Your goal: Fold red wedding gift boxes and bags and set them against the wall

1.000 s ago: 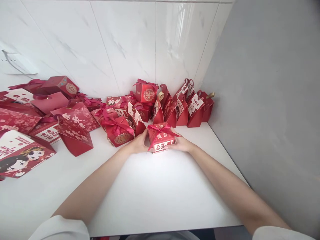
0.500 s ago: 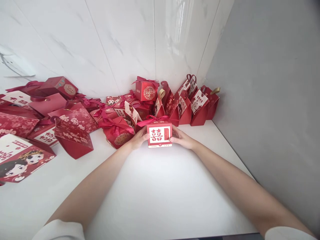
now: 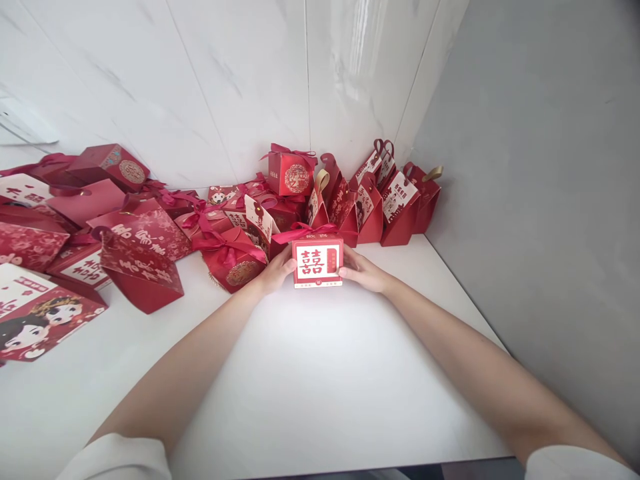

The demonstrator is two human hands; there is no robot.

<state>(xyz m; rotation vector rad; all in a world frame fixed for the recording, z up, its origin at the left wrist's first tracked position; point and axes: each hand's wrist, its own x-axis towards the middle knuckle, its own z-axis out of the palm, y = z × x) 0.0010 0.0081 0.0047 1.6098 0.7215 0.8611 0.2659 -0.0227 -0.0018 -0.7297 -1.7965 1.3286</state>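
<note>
Between my two hands is a red gift box (image 3: pixel 318 264) with a white front panel, large red characters and a red ribbon bow on top. It stands upright at the table's middle. My left hand (image 3: pixel 278 272) grips its left side, the thumb at the front edge. Against the right side, my right hand (image 3: pixel 364 272) closes with the thumb on the front and the other fingers partly hidden behind. Just left of my left hand sits a red ribboned box (image 3: pixel 236 263) with a round gold emblem.
Left on the white table (image 3: pixel 310 380) lies a jumble of red gift boxes (image 3: pixel 143 273), some tilted. Behind the held box, several handled boxes (image 3: pixel 400 210) stand in rows, beside a stacked ribboned box (image 3: pixel 291 175). A marbled wall (image 3: pixel 250 80) and a grey panel (image 3: pixel 540 180) border the table.
The view has shifted slightly, so everything sits a little differently in the picture. Both hands keep their hold on the gift box, which stays in about the same place among the others.
</note>
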